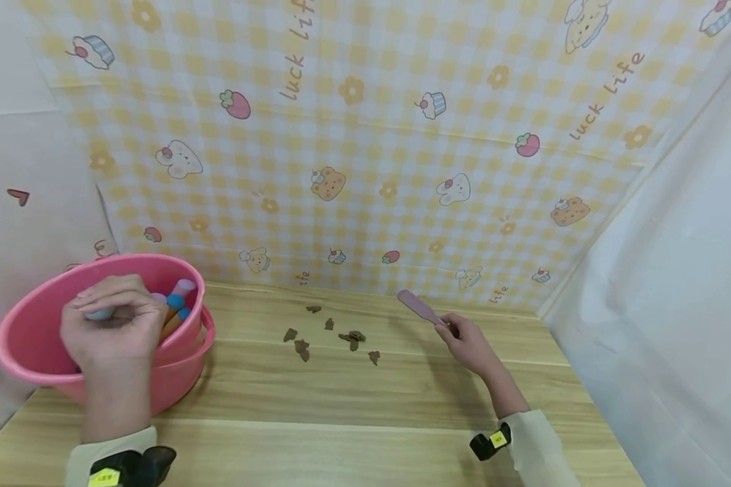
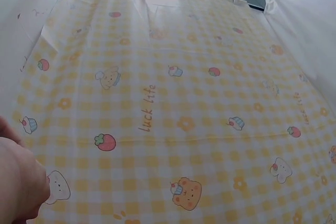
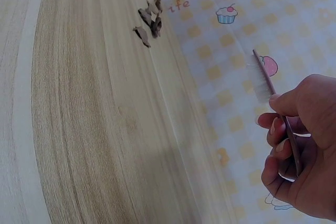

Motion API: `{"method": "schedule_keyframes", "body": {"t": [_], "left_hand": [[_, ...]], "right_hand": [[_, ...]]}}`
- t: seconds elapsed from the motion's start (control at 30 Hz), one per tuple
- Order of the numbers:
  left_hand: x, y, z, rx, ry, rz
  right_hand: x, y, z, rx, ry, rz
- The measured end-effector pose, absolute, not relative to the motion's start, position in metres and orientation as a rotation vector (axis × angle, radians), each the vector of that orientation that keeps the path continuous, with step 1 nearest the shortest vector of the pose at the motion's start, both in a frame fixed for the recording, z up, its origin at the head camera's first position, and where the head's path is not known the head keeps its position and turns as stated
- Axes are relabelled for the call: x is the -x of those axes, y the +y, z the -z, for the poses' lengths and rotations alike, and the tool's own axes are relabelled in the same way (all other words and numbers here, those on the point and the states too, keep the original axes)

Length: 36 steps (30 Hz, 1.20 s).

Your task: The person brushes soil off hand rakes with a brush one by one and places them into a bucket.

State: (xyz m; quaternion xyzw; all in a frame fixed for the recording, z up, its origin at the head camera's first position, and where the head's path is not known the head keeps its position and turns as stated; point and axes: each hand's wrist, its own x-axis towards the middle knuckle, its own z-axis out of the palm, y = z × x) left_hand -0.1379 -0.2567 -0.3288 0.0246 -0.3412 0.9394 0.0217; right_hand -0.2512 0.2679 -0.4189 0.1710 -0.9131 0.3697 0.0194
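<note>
In the head view my left hand [image 1: 117, 321] is over the pink tub at the left, its fingers curled round a pale blue object [image 1: 100, 313]. Only a rounded end of that object shows; the fist hides the rest. At the right, my right hand [image 1: 466, 343] grips a slim mauve brush [image 1: 419, 306] by its handle, above the table. Short white bristles [image 3: 258, 83] line one side of its head in the right wrist view. Several dry brown leaf bits [image 1: 353, 337] lie on the table left of the brush.
A pink tub [image 1: 21, 331] stands on the wooden table [image 1: 317, 399], with purple, blue and orange items [image 1: 175, 302] inside it. Behind the table hangs a yellow checked cloth [image 1: 365, 149]. White sheeting [image 1: 682, 291] closes off the right side.
</note>
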Motion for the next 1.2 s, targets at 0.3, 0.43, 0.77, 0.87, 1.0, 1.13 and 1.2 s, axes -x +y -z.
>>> {"method": "schedule_keyframes", "body": {"t": [0.3,0.43,0.77,0.87,1.0,1.13,1.2], "left_hand": [[0.134,-0.25,0.327,-0.261,-1.09,-2.914],[0.135,-0.247,0.325,-0.36,-1.026,-2.916],[0.137,-0.242,0.323,-0.429,-0.988,-2.871],[0.137,-0.239,0.321,-0.431,-0.951,-2.881],[0.137,-0.232,0.32,-0.425,-0.858,-2.877],[0.137,-0.226,0.321,-0.45,-0.76,-2.86],[0.136,-0.224,0.321,-0.476,-0.723,-2.854]], "right_hand": [[0.252,0.27,0.421,-0.543,-2.845,-1.169],[0.252,0.271,0.422,-0.548,-2.843,-1.159],[0.251,0.274,0.424,-0.536,-2.843,-1.16],[0.25,0.276,0.424,-0.531,-2.842,-1.154],[0.249,0.278,0.426,-0.523,-2.841,-1.149],[0.247,0.28,0.428,-0.516,-2.853,-1.148],[0.246,0.281,0.429,-0.512,-2.866,-1.137]]}}
